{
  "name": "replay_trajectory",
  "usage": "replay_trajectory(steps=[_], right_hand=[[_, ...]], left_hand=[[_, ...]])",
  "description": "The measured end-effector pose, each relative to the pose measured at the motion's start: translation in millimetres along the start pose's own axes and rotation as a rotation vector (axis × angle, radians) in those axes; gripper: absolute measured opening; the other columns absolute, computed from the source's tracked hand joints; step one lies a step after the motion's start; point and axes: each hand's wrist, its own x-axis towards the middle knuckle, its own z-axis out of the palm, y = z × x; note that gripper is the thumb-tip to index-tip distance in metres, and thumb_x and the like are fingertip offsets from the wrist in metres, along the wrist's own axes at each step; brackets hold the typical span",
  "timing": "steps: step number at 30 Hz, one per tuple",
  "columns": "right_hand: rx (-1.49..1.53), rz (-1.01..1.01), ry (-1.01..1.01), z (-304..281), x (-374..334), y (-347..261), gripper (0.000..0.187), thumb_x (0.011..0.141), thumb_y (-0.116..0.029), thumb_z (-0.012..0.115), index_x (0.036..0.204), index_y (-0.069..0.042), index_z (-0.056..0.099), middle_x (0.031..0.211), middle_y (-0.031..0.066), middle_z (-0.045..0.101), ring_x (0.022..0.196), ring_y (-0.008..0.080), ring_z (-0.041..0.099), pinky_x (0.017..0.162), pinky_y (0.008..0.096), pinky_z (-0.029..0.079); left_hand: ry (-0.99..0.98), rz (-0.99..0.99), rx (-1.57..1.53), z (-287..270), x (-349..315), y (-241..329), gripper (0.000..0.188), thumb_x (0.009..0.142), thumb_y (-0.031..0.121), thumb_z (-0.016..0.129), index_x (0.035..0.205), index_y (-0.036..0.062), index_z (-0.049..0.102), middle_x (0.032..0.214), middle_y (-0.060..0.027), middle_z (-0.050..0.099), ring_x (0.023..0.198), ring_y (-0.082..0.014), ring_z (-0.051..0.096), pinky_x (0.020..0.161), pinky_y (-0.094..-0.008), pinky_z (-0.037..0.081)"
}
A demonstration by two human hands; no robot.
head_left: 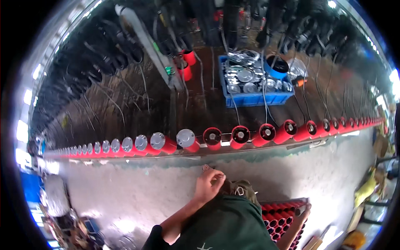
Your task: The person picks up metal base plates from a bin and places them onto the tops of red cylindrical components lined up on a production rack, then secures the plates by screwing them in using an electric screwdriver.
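Observation:
In front of my dark green shirt, my left hand (209, 183) is raised with its fingers curled in toward the thumb. Whatever it holds, if anything, is hidden. My right hand (304, 213) is down at the lower right, fingers bent round a small greyish thing that I cannot make out. It overlaps the upper right corner of a batch of red tubes (273, 216) with dark open ends. Beyond both hands runs a long row of red cylinders (166, 145). Those on the left have silver caps (185, 138); several toward the right are open, with dark insides and a pale core.
A blue crate (258, 101) of silver metal parts stands on the dark bench (196, 112), a blue round container (276, 68) at its right. Two red cylinders (186, 71) stand near a grey post (143, 37). Thin cables hang over the bench. Clutter lines both sides of the floor (137, 187).

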Motion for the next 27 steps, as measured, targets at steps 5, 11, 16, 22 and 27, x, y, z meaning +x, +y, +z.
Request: replay_trajectory(steps=[5, 11, 16, 22, 27], right_hand=[[-0.358, -0.563, 0.028, 228.9, 42.1, -184.7, 0.029, 0.104, -0.013, 0.061, 0.131, -0.004, 0.057, 0.084, -0.0004, 0.055, 0.075, 0.008, 0.055, 0.062, 0.0222, 0.044], [-0.46, -0.454, -0.53, 444.5, -25.5, -231.5, 0.027, 0.112, -0.034, 0.053, 0.099, -0.011, 0.055, 0.072, -0.0053, 0.045, 0.059, 0.0062, 0.037, 0.052, 0.0253, 0.03], [-0.877, 0.046, -0.927, 542.3, -119.8, -140.7, 0.008, 0.101, -0.013, 0.064, 0.101, -0.005, 0.067, 0.07, -0.007, 0.056, 0.059, 0.0035, 0.049, 0.051, 0.0234, 0.039], [-1.105, -0.569, -1.302, 603.3, -174.1, -102.0, 0.017, 0.096, -0.015, 0.073, 0.098, 0.0, 0.066, 0.066, 0.0101, 0.058, 0.056, 0.0169, 0.055, 0.053, 0.0349, 0.042], [-1.18, -0.374, -1.328, 614.0, -176.7, -79.9, 0.021, 0.098, -0.019, 0.073, 0.095, 0.0, 0.064, 0.066, 0.0132, 0.057, 0.056, 0.0211, 0.055, 0.053, 0.0378, 0.041]], left_hand=[[0.323, -0.263, -0.198, -38.9, -2.5, -64.3, 0.032, 0.088, 0.014, 0.084, 0.111, 0.002, 0.064, 0.094, -0.0057, 0.068, 0.082, -0.0142, 0.068, 0.073, -0.0276, 0.054], [0.551, -0.054, 0.049, -66.8, 45.1, -102.9, 0.113, 0.066, 0.023, 0.099, 0.153, -0.0019, 0.031, 0.148, -0.0216, 0.044, 0.133, -0.0362, 0.052, 0.111, -0.0449, 0.045], [0.57, 0.048, 0.045, -76.8, 72.6, -115.3, 0.126, 0.062, 0.025, 0.101, 0.159, 0.0, 0.025, 0.159, -0.024, 0.038, 0.145, -0.0392, 0.044, 0.118, -0.0472, 0.041], [0.502, 0.16, -0.029, -82.6, 93.7, -131.4, 0.123, 0.064, 0.029, 0.101, 0.159, 0.0002, 0.028, 0.158, -0.0225, 0.042, 0.144, -0.0406, 0.046, 0.119, -0.0461, 0.04], [0.539, 0.21, -0.025, -84.7, 106.5, -134.6, 0.113, 0.065, 0.03, 0.1, 0.154, -0.0002, 0.038, 0.15, -0.0227, 0.05, 0.137, -0.0417, 0.052, 0.114, -0.0474, 0.045]])
